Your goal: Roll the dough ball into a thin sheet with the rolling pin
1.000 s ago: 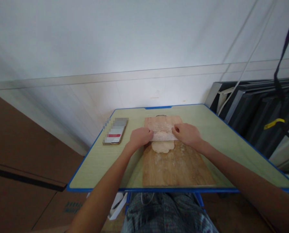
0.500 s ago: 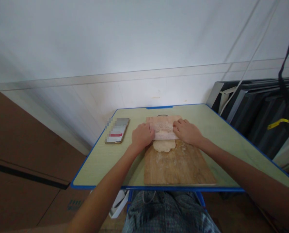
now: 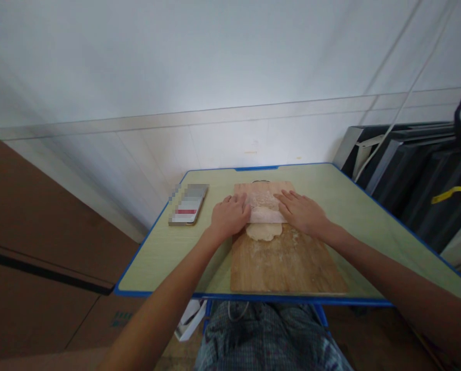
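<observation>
A flour-dusted rolling pin (image 3: 267, 216) lies crosswise on a wooden cutting board (image 3: 284, 270). Under and in front of it is flattened dough (image 3: 264, 232), its near edge uneven. My left hand (image 3: 230, 214) rests palm-down over the pin's left end, fingers stretched forward. Over the right end lies my right hand (image 3: 302, 211), its fingers likewise extended and slightly apart. Both palms hide the pin's ends. Loose flour whitens the board beyond the pin and beside the dough.
A phone (image 3: 188, 205) lies on the green, blue-edged table (image 3: 365, 247) to the left. Behind the table is a white wall (image 3: 223, 141). Dark flat panels (image 3: 412, 180) lean at the right, and a brown carton (image 3: 33, 232) stands at the left.
Fingers of both hands have straightened from a curled grip to lie flatter over the rolling pin. Pin and dough look nearly unmoved; the view has shifted slightly.
</observation>
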